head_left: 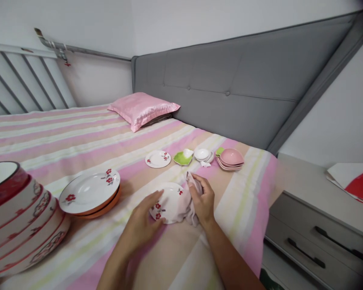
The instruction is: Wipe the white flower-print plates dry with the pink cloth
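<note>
A white plate with red flowers [170, 201] is held just above the striped bed, tilted toward me. My left hand [145, 215] grips its left rim, thumb in front and fingers behind the edge or over it. In my right hand [202, 197] is a pale pinkish-grey cloth [191, 207], bunched and pressed at the plate's right side, covering that part of the rim. Beyond the hands lie a small flowered plate [157, 159], a green leaf-shaped dish [183, 158], small white bowls [202, 154] and stacked pink dishes [231, 158].
To the left stand a tall stack of red-and-white bowls [21, 225] and larger flowered plates [90, 189] resting on orange ones. A pink pillow [143, 108] lies by the grey headboard [218, 80]. At right is a grey nightstand [317, 225] beyond the bed's edge.
</note>
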A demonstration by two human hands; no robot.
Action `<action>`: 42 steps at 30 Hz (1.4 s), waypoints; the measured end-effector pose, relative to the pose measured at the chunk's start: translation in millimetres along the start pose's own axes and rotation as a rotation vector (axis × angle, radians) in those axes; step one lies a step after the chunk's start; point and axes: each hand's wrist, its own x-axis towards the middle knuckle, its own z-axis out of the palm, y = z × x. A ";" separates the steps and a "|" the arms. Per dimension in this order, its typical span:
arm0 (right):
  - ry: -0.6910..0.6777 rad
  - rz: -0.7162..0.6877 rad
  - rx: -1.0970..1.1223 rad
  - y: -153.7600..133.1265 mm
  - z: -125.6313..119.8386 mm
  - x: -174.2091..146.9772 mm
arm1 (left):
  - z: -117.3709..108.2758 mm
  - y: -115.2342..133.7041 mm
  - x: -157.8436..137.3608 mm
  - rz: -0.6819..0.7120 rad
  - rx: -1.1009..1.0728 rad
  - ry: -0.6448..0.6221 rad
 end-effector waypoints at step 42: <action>-0.586 -0.317 -0.114 -10.0 19.9 -26.2 | 34.7 21.6 8.4 -0.896 -1.206 0.366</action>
